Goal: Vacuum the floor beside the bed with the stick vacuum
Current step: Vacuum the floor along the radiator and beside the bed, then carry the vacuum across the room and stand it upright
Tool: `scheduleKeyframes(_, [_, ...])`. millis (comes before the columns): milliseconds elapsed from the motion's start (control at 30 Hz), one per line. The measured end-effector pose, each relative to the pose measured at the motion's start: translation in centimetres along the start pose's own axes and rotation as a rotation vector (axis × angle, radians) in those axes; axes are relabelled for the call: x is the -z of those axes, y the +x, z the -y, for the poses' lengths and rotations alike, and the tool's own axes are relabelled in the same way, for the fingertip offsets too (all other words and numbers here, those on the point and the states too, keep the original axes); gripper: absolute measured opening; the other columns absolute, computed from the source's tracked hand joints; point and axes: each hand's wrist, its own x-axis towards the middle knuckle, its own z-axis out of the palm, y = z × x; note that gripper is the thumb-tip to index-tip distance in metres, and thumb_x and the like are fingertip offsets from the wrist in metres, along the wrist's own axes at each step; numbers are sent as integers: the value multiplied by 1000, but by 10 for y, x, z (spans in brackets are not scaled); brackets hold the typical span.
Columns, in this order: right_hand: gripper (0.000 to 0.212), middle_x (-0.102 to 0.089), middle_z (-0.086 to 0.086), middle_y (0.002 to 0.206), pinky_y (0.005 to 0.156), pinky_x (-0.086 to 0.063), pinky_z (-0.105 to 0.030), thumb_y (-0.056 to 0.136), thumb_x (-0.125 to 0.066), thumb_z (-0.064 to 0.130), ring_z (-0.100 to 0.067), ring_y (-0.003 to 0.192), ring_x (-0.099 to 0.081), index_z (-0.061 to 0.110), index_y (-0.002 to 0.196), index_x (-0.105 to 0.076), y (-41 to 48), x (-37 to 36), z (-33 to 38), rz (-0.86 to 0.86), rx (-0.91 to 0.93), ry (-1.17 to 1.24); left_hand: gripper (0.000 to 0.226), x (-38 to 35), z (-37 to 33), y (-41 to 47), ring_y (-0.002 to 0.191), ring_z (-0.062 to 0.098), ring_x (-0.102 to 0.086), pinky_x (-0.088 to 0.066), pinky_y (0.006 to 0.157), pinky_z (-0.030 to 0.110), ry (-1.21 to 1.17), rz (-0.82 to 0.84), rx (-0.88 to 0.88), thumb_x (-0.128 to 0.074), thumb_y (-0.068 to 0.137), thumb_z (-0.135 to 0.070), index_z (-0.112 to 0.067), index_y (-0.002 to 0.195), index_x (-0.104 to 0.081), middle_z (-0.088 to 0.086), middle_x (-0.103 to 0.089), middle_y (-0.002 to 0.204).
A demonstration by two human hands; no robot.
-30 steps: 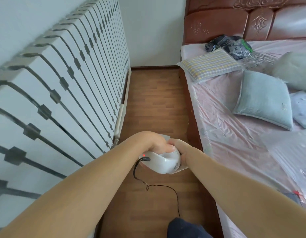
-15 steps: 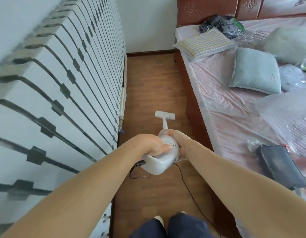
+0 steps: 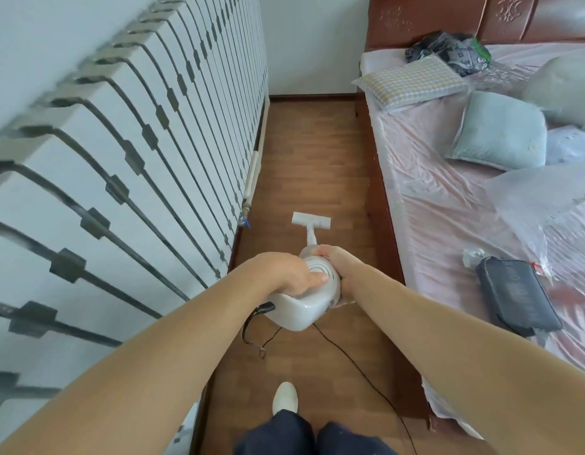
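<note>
Vacuum point(image 3: 304, 307) is held in both hands at frame centre, body white, tube running toward 12 o'clock down to the nozzle point(image 3: 311, 221), which is seen flat on the wood floor point(image 3: 314, 165). Left hand point(image 3: 284, 274) is wrapped over the top of the body from 9 o'clock, grip clenched on it, thumb laid across the round cap. Right hand point(image 3: 338, 267) is clamped on the body's far side from 3 o'clock, fingers curled out of sight behind it. Both forearms are extended forward and down, converging at the body, wrists roughly straight. A black cord point(image 3: 356, 366) is trailed from the body's rear toward 5 o'clock across the floor. Bed point(image 3: 448, 205) is at 3 o'clock, its wooden side rail just beside the floor strip; radiator point(image 3: 127, 152) is at 9 o'clock. One white shoe point(image 3: 285, 396) is planted at 6 o'clock.
</note>
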Motion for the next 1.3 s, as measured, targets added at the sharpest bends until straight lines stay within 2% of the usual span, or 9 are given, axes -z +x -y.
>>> scheduleKeyframes(100, [27,-72,-6,60,42,-57,-32,89,-69,41,-24,43,-68,14,91,-69,-17,-2,-20,-12,-8,-12,71,-16,-2,-20,115,32,-57,-40,95,36,2,-4,9,-24,97,-61,-4,128,-53,17,-61,124])
scheduleKeyframes(267, [26,-73,-8,61,46,-58,-35,92,-66,41,-26,46,-70,15,95,-69,-42,-9,-46,-33,-6,26,72,-33,-4,-49,116,31,-56,-39,86,33,35,-3,-1,-23,97,-62,-5,130,-52,16,-60,125])
scheduleKeyframes(367, [26,-74,-9,71,60,-59,-39,91,-65,40,-29,64,-71,15,97,-68,-51,-16,-63,-49,-3,62,72,-44,0,-62,115,31,-57,-37,84,32,73,8,-25,-23,97,-61,-4,129,-52,15,-61,123])
scheduleKeyframes(467, [27,-75,-10,87,82,-59,-45,89,-66,40,-31,81,-71,15,100,-69,-61,-29,-80,-78,4,92,70,-54,8,-76,118,29,-54,-37,91,32,134,13,-69,-23,98,-59,-4,131,-51,14,-59,126])
scheduleKeyframes(633, [26,-73,-10,84,77,-58,-44,91,-67,38,-30,76,-69,13,97,-68,-78,-59,-112,-123,-6,168,71,-70,33,-102,114,27,-53,-37,96,33,231,17,-138,-22,98,-60,-5,131,-53,12,-58,129])
scheduleKeyframes(767, [26,-74,-10,89,96,-57,-47,89,-67,36,-32,87,-70,13,101,-68,-85,-88,-140,-146,-12,230,69,-87,58,-120,123,27,-51,-36,100,33,277,40,-183,-21,100,-57,-5,132,-52,12,-57,132])
scheduleKeyframes(933, [25,-74,-8,76,68,-56,-42,91,-66,36,-29,71,-70,13,99,-69,-92,-110,-178,-159,-23,284,70,-114,77,-136,124,28,-50,-36,101,34,328,85,-213,-21,99,-57,-5,131,-53,12,-55,134])
scheduleKeyframes(1200, [30,-76,-9,86,69,-57,-44,88,-68,37,-31,75,-71,16,110,-70,-110,-116,-228,-168,-59,334,72,-150,77,-166,124,29,-50,-36,100,33,352,107,-225,-18,99,-58,-4,129,-55,13,-56,134])
scheduleKeyframes(1300, [27,-77,-10,77,67,-57,-46,88,-68,35,-31,73,-71,15,105,-69,-118,-114,-250,-167,-68,322,73,-171,73,-178,121,29,-52,-37,99,34,332,127,-204,-19,98,-60,-4,126,-57,14,-57,131])
